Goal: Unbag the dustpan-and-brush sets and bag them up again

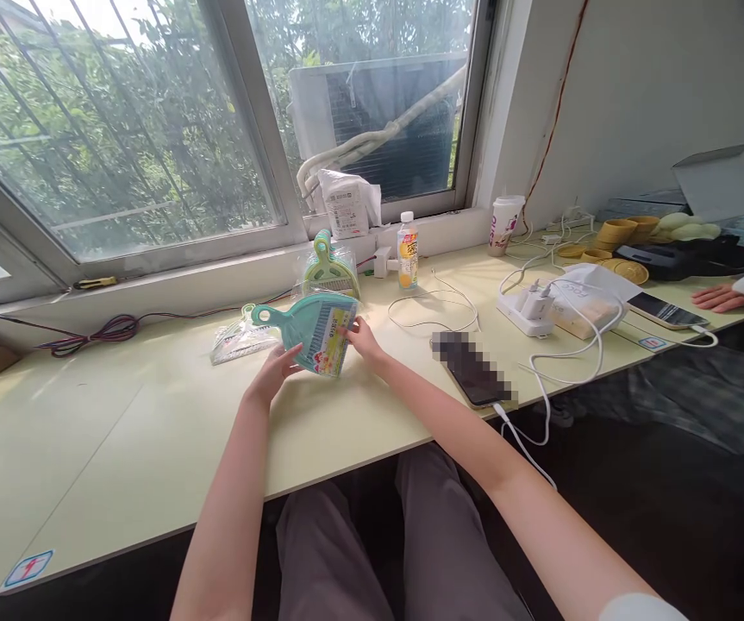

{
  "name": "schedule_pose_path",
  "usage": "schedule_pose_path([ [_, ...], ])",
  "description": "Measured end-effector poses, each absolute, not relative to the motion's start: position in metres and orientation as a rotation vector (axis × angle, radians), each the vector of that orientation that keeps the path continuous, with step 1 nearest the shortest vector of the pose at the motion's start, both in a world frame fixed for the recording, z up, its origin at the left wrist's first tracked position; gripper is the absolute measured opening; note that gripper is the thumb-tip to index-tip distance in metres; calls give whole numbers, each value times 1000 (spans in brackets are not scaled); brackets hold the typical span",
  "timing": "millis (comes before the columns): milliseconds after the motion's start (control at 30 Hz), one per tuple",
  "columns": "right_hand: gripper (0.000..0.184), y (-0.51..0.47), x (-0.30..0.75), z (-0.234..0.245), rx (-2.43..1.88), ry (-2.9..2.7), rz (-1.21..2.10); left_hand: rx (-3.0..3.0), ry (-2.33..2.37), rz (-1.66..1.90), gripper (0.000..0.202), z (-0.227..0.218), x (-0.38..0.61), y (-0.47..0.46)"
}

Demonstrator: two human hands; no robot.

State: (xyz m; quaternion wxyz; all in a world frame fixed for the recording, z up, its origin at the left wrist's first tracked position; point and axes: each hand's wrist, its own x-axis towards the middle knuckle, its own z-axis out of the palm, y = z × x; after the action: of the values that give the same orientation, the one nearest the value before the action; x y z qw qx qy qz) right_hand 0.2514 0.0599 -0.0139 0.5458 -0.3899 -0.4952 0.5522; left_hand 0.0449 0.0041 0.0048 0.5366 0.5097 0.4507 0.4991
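Between my two hands is a teal mini dustpan and brush set (310, 328) in clear wrapping, tilted above the table. My left hand (274, 373) grips its lower left edge. On the right edge, by the yellow printed label, my right hand (365, 338) has its fingers closed. A white wrapped dustpan set (242, 341) lies on the table just left of the teal one. Behind, a green wrapped dustpan set (331, 269) leans against the wall below the window, partly hidden by the teal one.
A juice bottle (408, 250) and a paper cup (504, 226) stand at the back. A phone (473, 366) on a cable lies right of my arm, near a white power strip (527, 312). Another person's hand (717, 298) rests at the far right, beside a second phone (662, 309).
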Motion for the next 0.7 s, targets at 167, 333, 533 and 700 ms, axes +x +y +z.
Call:
schedule_pose_path([
  [167, 27, 61, 257, -12, -913, -1165, 1339, 1243, 1060, 1133, 48, 4, 40, 5],
  [333, 28, 62, 262, -9, -916, -1090, 1326, 1143, 1084, 1318, 43, 0, 25, 13],
  [533, 27, 59, 269, -2, -903, -1118, 1345, 1208, 1120, 1240, 54, 1, 25, 11],
  [700, 24, 56, 269, 1, -942, -1155, 1377, 1271, 1286, 1192, 53, -2, 29, 11],
])
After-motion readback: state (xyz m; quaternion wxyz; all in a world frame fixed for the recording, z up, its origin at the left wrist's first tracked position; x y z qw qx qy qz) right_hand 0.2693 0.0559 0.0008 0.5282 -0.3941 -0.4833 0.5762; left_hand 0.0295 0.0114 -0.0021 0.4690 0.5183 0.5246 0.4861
